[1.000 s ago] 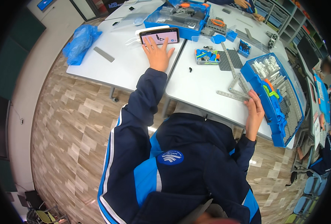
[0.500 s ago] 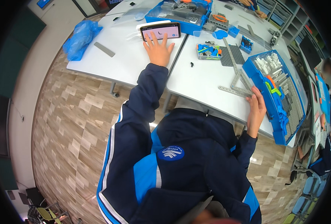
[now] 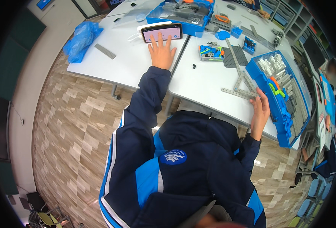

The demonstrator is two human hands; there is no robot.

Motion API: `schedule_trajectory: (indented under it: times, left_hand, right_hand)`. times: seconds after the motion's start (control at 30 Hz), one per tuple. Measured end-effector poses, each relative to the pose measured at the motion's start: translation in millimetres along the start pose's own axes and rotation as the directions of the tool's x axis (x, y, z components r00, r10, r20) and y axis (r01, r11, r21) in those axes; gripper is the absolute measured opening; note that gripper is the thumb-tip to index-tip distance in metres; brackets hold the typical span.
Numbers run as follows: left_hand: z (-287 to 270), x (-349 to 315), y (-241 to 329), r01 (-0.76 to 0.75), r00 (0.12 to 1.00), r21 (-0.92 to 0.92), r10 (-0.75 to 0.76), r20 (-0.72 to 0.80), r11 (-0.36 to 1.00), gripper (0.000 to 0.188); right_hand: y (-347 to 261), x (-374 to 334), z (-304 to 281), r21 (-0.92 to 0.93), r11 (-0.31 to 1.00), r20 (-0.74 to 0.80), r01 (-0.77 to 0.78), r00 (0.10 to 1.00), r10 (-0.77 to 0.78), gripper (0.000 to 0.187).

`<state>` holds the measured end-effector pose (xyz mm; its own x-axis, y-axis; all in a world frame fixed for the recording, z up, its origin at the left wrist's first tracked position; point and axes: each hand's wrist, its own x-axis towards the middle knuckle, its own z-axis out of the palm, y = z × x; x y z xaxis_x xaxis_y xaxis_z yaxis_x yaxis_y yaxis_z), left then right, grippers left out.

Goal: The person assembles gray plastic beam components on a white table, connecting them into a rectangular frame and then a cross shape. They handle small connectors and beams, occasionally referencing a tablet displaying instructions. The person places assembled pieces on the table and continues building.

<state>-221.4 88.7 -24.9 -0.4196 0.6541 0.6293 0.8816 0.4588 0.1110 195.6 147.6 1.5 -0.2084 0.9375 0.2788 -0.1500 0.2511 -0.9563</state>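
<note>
A smartphone stands tilted on its long side against a white stand on the left table, its screen lit pink. My left hand is stretched toward it with fingers spread, fingertips over the lower part of the screen; whether they touch the glass I cannot tell. Grey perforated beams joined into a triangle with long arms lie on the right table. Beside their near end my right hand rests at the table edge, fingers extended and nothing visible in them. A blue parts box stands just right of that hand.
Behind the phone sits another blue box of parts. A small clear tray of coloured pieces lies beside a dark grey perforated plate. On the left are a blue plastic bag and a grey strip. A gap separates the tables.
My left hand has shifted slightly right and lower over the phone, and its fingers have drawn closer together. The dark shape on the screen no longer shows. My right hand stays put.
</note>
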Motion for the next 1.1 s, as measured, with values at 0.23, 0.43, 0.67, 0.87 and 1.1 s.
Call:
schedule_trajectory:
  times: [0.23, 0.43, 0.67, 0.87, 1.1]
  left_hand:
    - [-32.3, 4.9, 12.4, -0.311, 0.937, -0.466, 0.350, -0.003, 0.829, 0.048]
    - [-54.1, 0.0, 13.8, -0.124, 0.963, -0.523, 0.230, 0.143, 0.843, 0.039]
    - [-53.1, 2.4, 3.3, -0.251, 0.968, -0.531, 0.216, -0.129, 0.809, 0.029]
    - [-52.6, -0.7, 0.8, -0.072, 0.991, -0.544, 0.120, 0.052, 0.836, 0.031]
    - [-46.4, -3.3, -3.9, -0.051, 0.986, -0.526, 0.126, 0.106, 0.849, 0.031]
  right_hand:
    - [7.2, 2.6, -6.2, -0.024, 1.000, 0.046, 0.004, 0.999, -0.003, 0.034]
    - [9.8, 3.3, -7.9, -0.025, 1.000, 0.040, 0.014, 0.999, -0.013, 0.031]
    - [8.8, 3.0, -4.6, -0.020, 0.999, 0.035, 0.036, 0.999, -0.036, 0.025]
    - [8.5, 2.8, -4.6, -0.024, 0.999, 0.037, 0.042, 0.998, -0.042, 0.024]
    - [7.8, 2.5, -4.6, -0.045, 0.998, 0.040, 0.044, 0.998, -0.042, 0.024]
